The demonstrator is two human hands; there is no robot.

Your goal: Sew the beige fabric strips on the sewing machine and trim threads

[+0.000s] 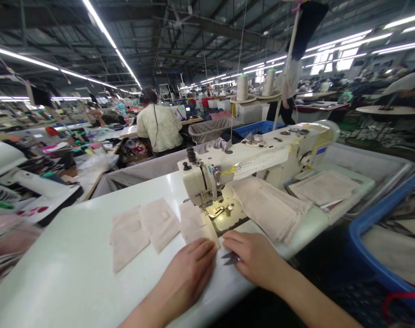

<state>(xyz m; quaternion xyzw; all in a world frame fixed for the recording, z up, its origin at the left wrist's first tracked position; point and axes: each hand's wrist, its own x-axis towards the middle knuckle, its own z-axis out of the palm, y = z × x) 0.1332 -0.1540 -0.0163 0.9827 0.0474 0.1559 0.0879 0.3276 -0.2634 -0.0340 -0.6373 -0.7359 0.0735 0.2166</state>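
Observation:
A beige fabric piece (193, 223) lies on the table just left of the sewing machine's (227, 164) needle area, its near edge under the fingers of my left hand (193, 264). Those fingers are pressed together at that edge. My right hand (257, 255) is closed around a pair of thread snips (230, 258), whose blades point left. Its thumb and forefinger meet close to the fabric's right corner; whether they touch it I cannot tell. Two similar beige pieces (130, 234) (160, 221), each with a small tab, lie farther left. The presser foot area is lit.
A stack of beige pieces (268, 205) rests right of the needle, with more pieces (323, 187) beyond the machine arm. Blue baskets (357, 232) stand at the right. Thread cones (242, 87) rise behind. A seated co-worker (159, 123) is ahead, facing away.

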